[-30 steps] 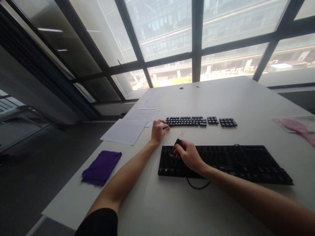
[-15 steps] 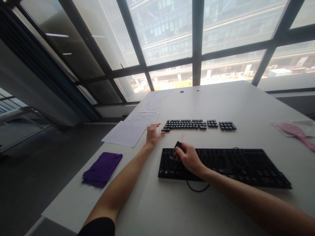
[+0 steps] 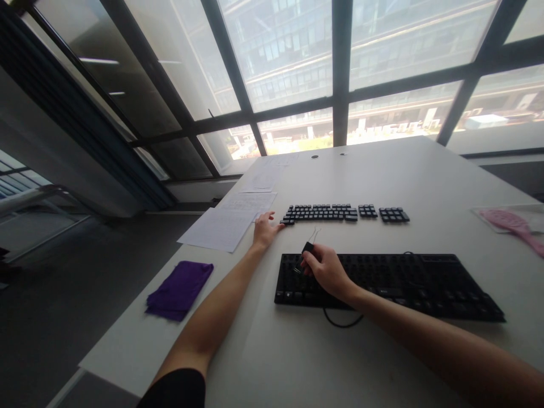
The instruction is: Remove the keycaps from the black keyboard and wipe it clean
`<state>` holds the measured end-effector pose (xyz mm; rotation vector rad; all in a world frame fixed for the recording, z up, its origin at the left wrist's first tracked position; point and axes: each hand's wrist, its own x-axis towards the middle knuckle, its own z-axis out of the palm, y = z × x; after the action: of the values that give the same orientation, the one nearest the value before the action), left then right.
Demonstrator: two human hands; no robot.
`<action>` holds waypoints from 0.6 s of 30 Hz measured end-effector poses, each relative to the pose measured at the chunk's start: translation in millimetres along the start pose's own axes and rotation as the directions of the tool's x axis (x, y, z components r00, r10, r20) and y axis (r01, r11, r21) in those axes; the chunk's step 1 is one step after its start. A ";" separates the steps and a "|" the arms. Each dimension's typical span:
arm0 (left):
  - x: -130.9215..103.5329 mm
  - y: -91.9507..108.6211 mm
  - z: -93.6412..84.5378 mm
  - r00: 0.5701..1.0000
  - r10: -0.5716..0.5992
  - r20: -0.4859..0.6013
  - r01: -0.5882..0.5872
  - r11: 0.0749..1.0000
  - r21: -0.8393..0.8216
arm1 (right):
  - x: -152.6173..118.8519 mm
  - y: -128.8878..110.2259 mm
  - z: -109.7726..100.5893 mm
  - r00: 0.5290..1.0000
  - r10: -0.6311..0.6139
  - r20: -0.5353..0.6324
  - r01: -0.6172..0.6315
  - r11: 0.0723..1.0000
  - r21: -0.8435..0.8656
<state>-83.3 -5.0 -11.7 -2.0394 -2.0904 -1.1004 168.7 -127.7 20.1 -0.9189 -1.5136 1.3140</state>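
Note:
My left hand [image 3: 264,231] rests at the left end of the laid-out keycaps [image 3: 321,213], its thumb and fingers apart. The thumb tip is at the nearest left keycap [image 3: 287,222]; whether it presses on it I cannot tell. Above the left part of the black keyboard [image 3: 399,283], my right hand [image 3: 329,269] is closed round a keycap puller [image 3: 307,247], which has a black handle and thin wire prongs pointing away from me. Many keys at the keyboard's left and middle look to be off, though the dark surface hides detail.
Two smaller keycap groups, one middle [image 3: 367,211] and one right [image 3: 394,215], continue the row. Printed sheets [image 3: 216,229] and a folded purple cloth [image 3: 181,289] lie at the left table edge. A pink hairbrush [image 3: 505,220] lies far right. A cable [image 3: 343,326] loops in front of the keyboard.
My left thumb has moved slightly up toward the nearest left keycap. My right hand with the puller stays nearly in place. The view has shifted slightly.

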 end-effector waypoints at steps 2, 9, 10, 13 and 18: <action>-0.2 0.2 0.4 1.000 -0.004 -0.002 0.004 1.000 -0.006 | 0.1 -0.4 0.6 1.000 0.003 0.002 -0.003 1.000 -0.005; -4.4 18.6 -13.3 0.999 -0.005 -0.035 0.003 0.999 -0.051 | 0.2 -13.9 -6.4 0.996 -0.077 -0.034 0.076 0.997 -0.015; -8.1 25.8 -18.6 0.999 0.006 -0.036 -0.009 0.998 -0.062 | -1.1 -16.0 -9.1 0.995 -0.097 -0.012 0.096 0.994 -0.059; -30.6 53.9 -39.3 0.998 0.066 0.009 -0.065 0.992 -0.111 | -8.3 -19.5 -17.0 0.990 -0.125 0.063 0.135 0.971 -0.198; -96.7 101.0 -77.8 0.914 0.179 0.365 -0.045 0.937 -0.347 | -20.1 -19.9 -18.6 0.979 -0.131 0.154 0.169 0.948 -0.271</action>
<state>-14.8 -137.1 47.2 -2.7063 -2.0113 -1.1753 193.2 -143.8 37.1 -0.8848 -1.8743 1.0836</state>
